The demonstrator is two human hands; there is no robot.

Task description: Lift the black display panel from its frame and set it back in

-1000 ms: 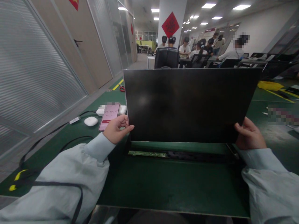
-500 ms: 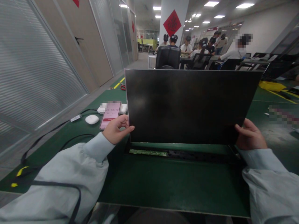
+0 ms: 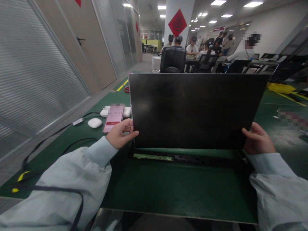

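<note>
A wide, thin black display panel [image 3: 192, 110] stands tilted up above the green table. My left hand [image 3: 122, 132] pinches its lower left edge, thumb on the front face. At the lower right edge my right hand [image 3: 258, 138] grips the panel the same way, its fingers partly hidden behind. Just below the panel's bottom edge lies a dark strip-like frame [image 3: 204, 161] with a green circuit board [image 3: 152, 157] along its left part. What lies behind the panel is hidden.
Beside my left hand are a phone [image 3: 115, 117] and a white rounded case [image 3: 94, 123]. A black cable [image 3: 53, 136] runs along the left of the table [image 3: 178, 192]. Red-handled scissors [image 3: 126, 90] lie farther back. Several people sit beyond a black chair [image 3: 173, 60].
The panel's top edge has dipped very slightly. Both hands keep the same hold and place.
</note>
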